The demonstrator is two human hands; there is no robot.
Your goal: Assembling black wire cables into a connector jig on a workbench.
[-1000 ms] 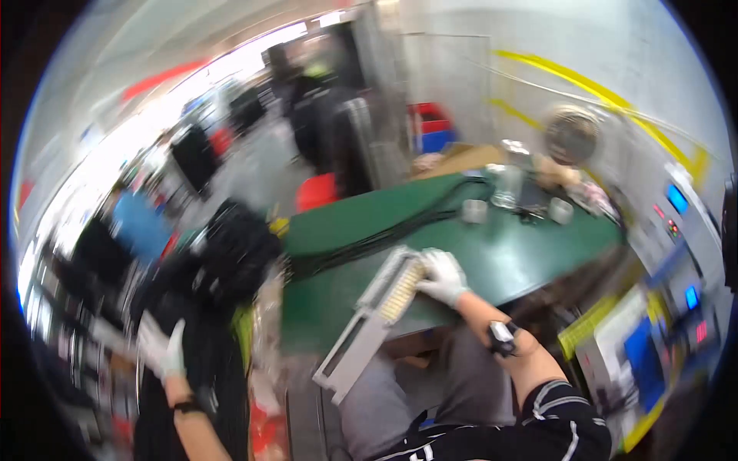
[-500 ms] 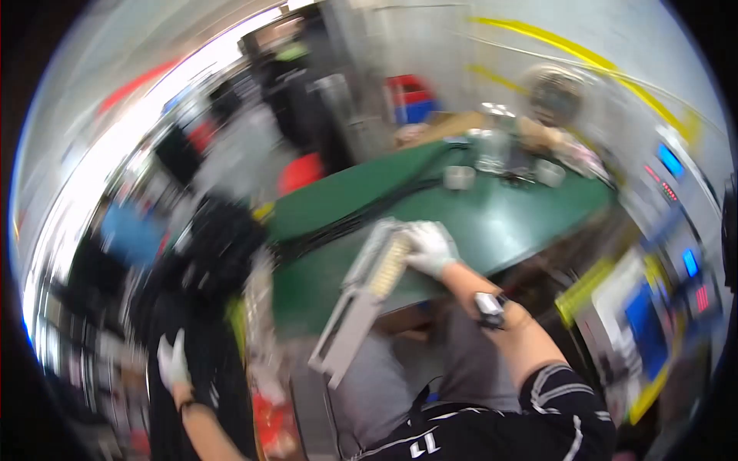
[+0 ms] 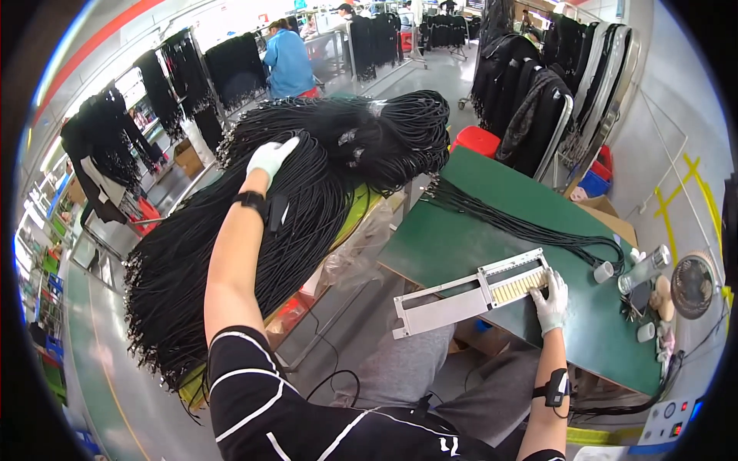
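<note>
My left hand [image 3: 269, 160], in a white glove, lies on the big heap of thin black cables [image 3: 304, 207] at the left. One finger stretches out to the right over the strands; I cannot make out all of the others. My right hand [image 3: 550, 301], also gloved, grips the right end of a long pale metal fixture [image 3: 446, 311]. That fixture has a row of cream-coloured slots near my right hand and a flat plate at its other end. It slants across the near edge of the green table, its left part jutting out over my lap.
A loose bundle of black cables [image 3: 515, 219] lies across the green table [image 3: 461, 250]. White cups [image 3: 603, 271], a clear jar [image 3: 646, 267] and a small fan [image 3: 693, 284] stand at the right. Beyond are a red stool [image 3: 475, 141], garment racks and a person in blue [image 3: 288, 65].
The view has swung left and steadied. My left hand has moved up and forward onto the cable heap. The right hand keeps its hold on the fixture.
</note>
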